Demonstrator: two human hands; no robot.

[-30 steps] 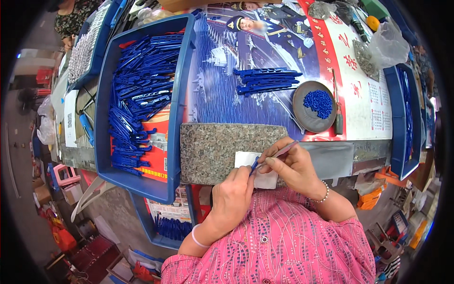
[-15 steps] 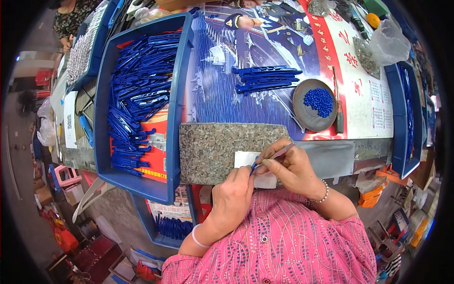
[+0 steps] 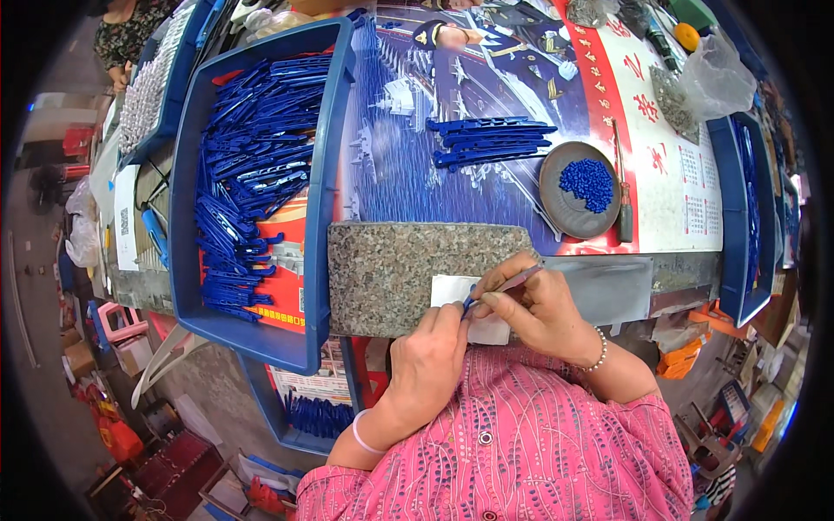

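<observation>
My left hand [image 3: 426, 354] is closed on a small, slim blue plastic piece [image 3: 470, 304], mostly hidden by the fingers. Pinched in my right hand [image 3: 546, 311] is a thin, metallic-looking tool [image 3: 523, 277], perhaps tweezers. Its front end meets the blue piece between both hands' fingertips; the exact contact is too small to see. Beneath the fingers lies a white pad [image 3: 446, 288], at the near edge of a speckled granite block [image 3: 391, 273]. Beyond the block are several long blue plastic strips [image 3: 491, 143] in a stack and a round dark dish [image 3: 558, 213] of small blue beads [image 3: 586, 182].
To the left stands a large blue tray [image 3: 333, 165] heaped with blue strips [image 3: 261, 148]. A lower tray [image 3: 265, 395] sits beneath it, and another blue tray [image 3: 735, 217] is at right. A screwdriver [image 3: 625, 221] lies beside the dish. Another person's hand [image 3: 120, 78] shows far left.
</observation>
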